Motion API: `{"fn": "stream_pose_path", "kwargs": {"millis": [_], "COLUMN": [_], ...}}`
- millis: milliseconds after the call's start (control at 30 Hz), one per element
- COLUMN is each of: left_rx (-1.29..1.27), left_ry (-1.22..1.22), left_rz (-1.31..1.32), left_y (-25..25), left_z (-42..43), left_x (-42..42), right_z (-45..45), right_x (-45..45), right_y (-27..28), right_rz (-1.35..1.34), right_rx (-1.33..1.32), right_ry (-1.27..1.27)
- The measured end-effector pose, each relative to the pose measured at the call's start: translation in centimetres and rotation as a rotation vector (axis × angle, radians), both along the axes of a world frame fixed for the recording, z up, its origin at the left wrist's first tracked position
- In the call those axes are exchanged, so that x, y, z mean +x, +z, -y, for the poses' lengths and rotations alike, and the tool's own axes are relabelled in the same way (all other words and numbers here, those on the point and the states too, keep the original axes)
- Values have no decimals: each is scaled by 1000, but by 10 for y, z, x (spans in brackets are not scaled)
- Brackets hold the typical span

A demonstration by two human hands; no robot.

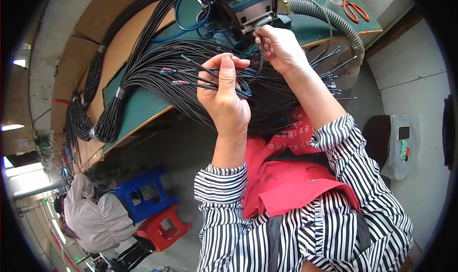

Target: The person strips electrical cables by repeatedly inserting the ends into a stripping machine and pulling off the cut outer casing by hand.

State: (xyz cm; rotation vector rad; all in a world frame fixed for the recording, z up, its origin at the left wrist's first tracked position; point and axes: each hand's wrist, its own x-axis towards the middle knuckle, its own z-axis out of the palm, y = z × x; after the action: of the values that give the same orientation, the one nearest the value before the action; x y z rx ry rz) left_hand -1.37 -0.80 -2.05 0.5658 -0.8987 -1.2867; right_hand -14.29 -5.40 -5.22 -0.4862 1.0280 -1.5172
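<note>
My left hand (223,93) is closed round several black cables (198,76), their stripped ends with coloured inner wires poking out to the left. At the mouth of a bench machine (253,12), my right hand (280,48) pinches a single black cable (261,60). That cable hangs down from the fingers in a curve towards my left hand; its tip is hidden by the fingers and the machine. Beneath both hands a thick bundle of black cables (162,71) spreads across the green table (126,124) and over its front edge.
Orange-handled scissors (355,10) lie at the table's far right, beside a grey corrugated hose (334,21). Tied cable bundles (90,114) hang at the left over cardboard. Blue (148,193) and red (164,229) stools and another person (95,215) are at lower left.
</note>
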Motion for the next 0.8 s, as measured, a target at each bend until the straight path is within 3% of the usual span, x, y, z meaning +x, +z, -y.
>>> {"fn": "stream_pose_path", "kwargs": {"millis": [400,533,600,800], "left_rx": [125,194,231,193], "left_ry": [20,-29,-61,-115], "left_rz": [42,80,76,95], "left_y": [2,3,5,5], "left_z": [-3,-1,-2,-8], "left_x": [2,2,1,4], "right_z": [-5,-41,-59,-72], "right_x": [-5,3,5,6], "right_y": [-4,17,24,18], "right_rz": [-38,-199,-415,-372], "right_rx": [-65,-143,-257,-403], "right_ry": [41,213,246,305]}}
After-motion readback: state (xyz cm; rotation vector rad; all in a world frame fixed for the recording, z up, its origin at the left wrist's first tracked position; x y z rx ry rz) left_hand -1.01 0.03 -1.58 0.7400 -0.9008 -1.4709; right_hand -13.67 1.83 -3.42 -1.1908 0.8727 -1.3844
